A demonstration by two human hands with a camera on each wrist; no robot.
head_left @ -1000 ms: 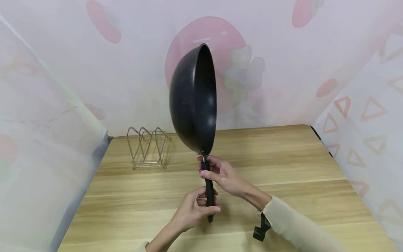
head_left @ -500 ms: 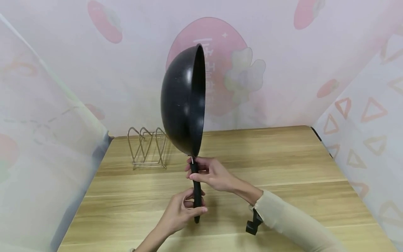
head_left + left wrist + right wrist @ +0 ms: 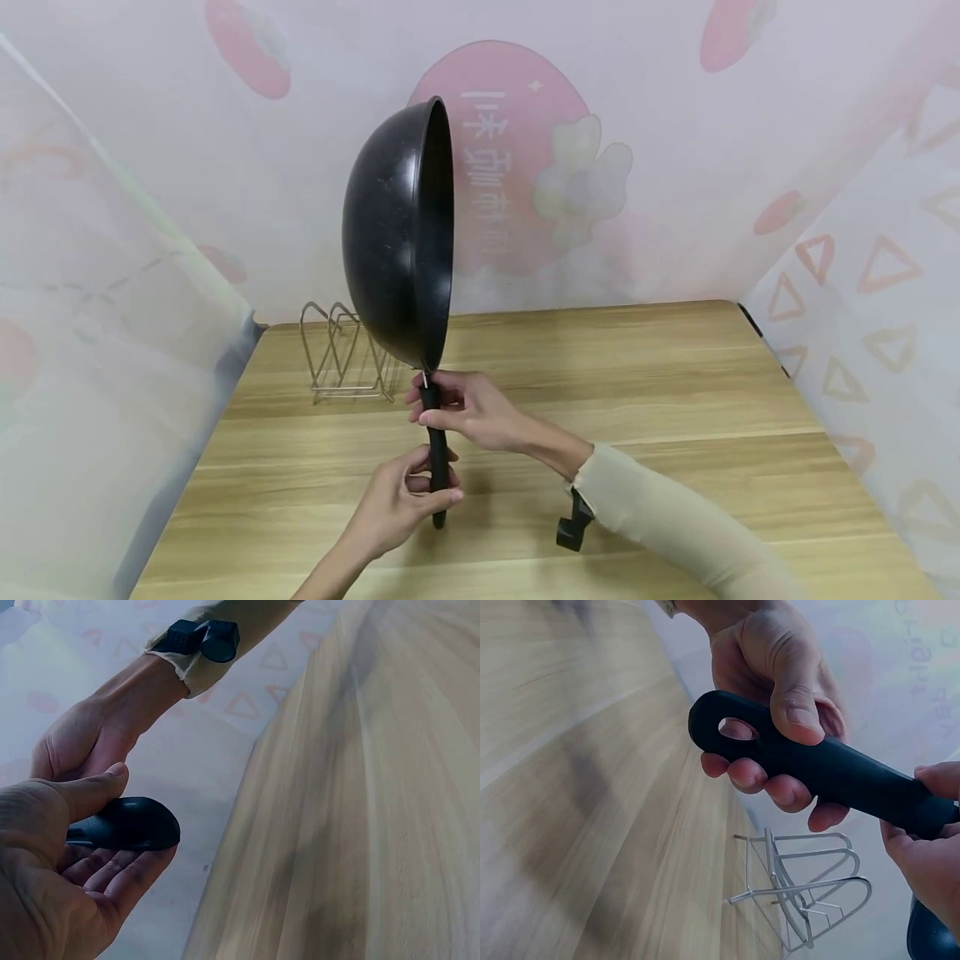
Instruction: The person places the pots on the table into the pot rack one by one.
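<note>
I see white characters printed down the big pink strawberry on the backdrop sheet (image 3: 517, 150) behind the wok (image 3: 397, 233); I cannot make them out reliably. Nothing else bears writing.

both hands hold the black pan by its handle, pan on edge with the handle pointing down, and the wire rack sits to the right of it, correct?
Not quite: the head view shows the wire rack to the left of the black pan, partly behind it. The rest holds: the left hand and right hand both grip the handle, which points down.
</note>
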